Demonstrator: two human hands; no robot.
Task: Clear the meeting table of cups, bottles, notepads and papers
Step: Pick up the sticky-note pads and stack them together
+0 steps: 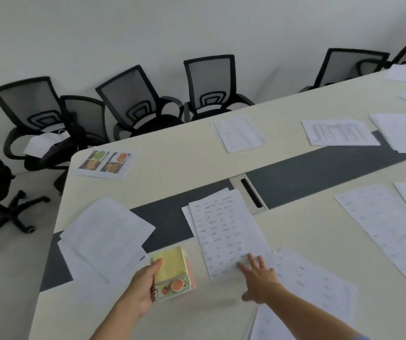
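- Meeting room w/ pale walls; long cream desk (172,148) w/ dark centre strip (319,173), black mesh chairs (135,94) pushed back along far side.
- Left hand (145,288): wrapped round spiral-bound notepad (172,268) at near edge, thumb on top of yellow pad, fingers under spiral side. Looks like a carry grip, so the collected item stays w/ the person while the other hand works.
- Right hand (258,278): fingers straight & spread, holding nothing, tips pressing near end of printed sheets (224,229) just right of notepad. Flat press prob. to slide the paper toward desk edge, since thin sheets are hard to pinch off a flat top.
- Printed sheets: two or so, overlapped, far end lying on dark strip beside cable slot (252,193).
- More loose paper all round: white stack (106,236) near left, overhanging strip; photo printout (105,164) at far-left corner; scattered pages (319,285) near right, partly under right forearm; other sheets (339,132) far right.
- Progress: early, most papers not yet gathered.
- Risk: one-handed slide may fan the overlapped sheets apart.
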